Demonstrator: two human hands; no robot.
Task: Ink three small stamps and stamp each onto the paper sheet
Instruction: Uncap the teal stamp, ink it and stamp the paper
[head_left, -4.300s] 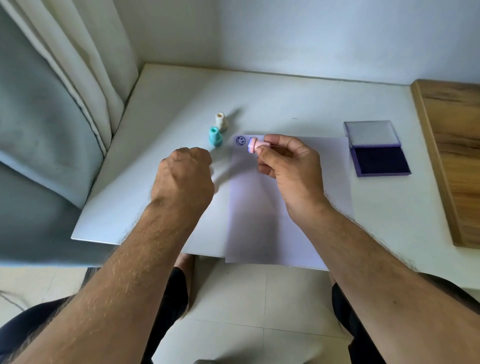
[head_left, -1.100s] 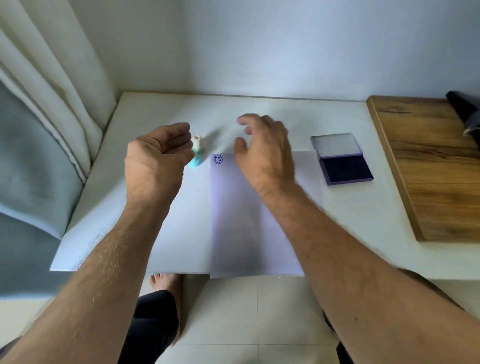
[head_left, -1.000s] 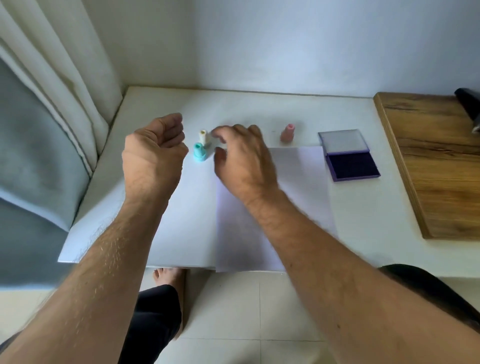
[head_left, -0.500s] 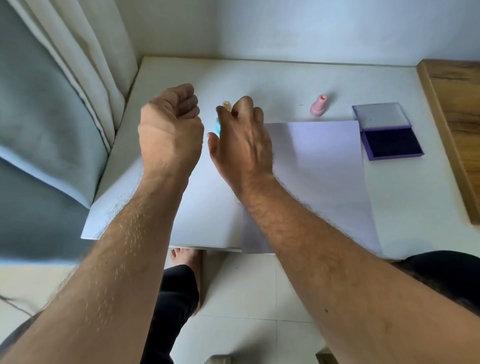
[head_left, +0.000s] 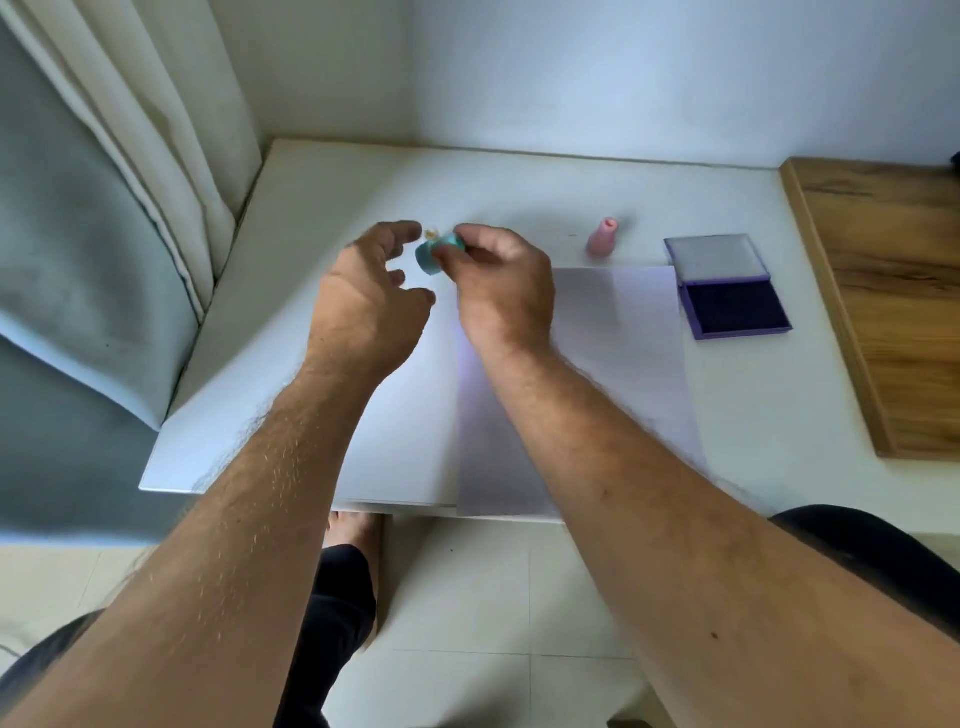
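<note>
Above the counter's (head_left: 322, 291) far left, the right hand (head_left: 501, 291) pinches the teal stamp (head_left: 435, 253) off the surface; the left hand (head_left: 371, 301) hovers half-open, empty. Second stamping seems underway (pink stamp (head_left: 602, 237) stands aside): next, press it into the ink pad (head_left: 735, 310).

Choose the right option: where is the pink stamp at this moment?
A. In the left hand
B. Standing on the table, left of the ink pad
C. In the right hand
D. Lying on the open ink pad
B: the pink stamp stands alone on the table, left of the ink pad; the right hand holds the teal stamp.
</note>
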